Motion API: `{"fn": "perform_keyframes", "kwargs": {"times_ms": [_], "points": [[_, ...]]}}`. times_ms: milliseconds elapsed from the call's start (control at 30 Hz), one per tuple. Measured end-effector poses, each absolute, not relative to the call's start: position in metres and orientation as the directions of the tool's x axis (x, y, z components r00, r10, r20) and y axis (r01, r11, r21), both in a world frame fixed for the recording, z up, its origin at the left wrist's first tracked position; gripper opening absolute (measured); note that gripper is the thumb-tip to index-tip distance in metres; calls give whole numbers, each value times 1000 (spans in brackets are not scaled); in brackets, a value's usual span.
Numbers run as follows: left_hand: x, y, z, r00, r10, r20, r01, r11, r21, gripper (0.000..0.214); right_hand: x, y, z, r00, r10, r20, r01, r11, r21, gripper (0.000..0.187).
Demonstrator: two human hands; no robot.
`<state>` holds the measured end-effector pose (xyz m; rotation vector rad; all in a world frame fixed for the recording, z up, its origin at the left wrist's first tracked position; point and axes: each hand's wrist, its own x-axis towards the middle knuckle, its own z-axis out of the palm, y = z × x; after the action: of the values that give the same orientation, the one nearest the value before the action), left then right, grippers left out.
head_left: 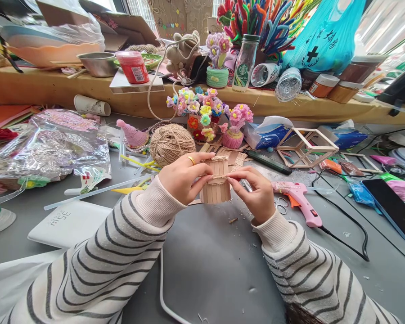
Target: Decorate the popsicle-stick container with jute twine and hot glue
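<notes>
Between my hands is a small craft piece of wooden sticks [216,193], its flat sticks set side by side with twine running across the top and middle. My left hand [185,176] grips its left side, fingers closed, a gold ring on one finger. On the right edge, my right hand [254,191] pinches the piece near the middle twine with thumb and fingertips. Just behind my left hand sits a ball of jute twine [173,143]. A pink glue gun [302,200] lies right of my right hand, beside scissors [281,205] partly hidden by that hand.
A white power bank [67,225] lies left of my left forearm. Behind the hands stand crocheted flowers [202,110], a green-black pen-like tool [268,162] and a wooden stick frame [308,146]. A black cord [362,229] loops at right near a phone [393,209].
</notes>
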<state>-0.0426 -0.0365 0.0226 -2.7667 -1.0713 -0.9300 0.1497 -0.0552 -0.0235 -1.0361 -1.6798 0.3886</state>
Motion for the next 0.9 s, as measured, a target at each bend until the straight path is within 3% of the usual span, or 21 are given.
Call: {"fn": "perform_keyframes", "kwargs": {"times_ms": [333, 667, 900], "points": [[-42, -37, 23, 586, 594, 551, 607, -772, 188, 19, 150, -52, -28, -42, 845, 534, 283, 522, -804, 4], [-41, -38, 22, 573, 607, 550, 638, -752, 165, 18, 148, -57, -25, -111, 649, 752, 542, 674, -502, 10], [-41, -37, 22, 574, 586, 572, 627, -764, 154, 19, 148, -57, -25, -156, 607, 779, 549, 709, -442, 11]]}}
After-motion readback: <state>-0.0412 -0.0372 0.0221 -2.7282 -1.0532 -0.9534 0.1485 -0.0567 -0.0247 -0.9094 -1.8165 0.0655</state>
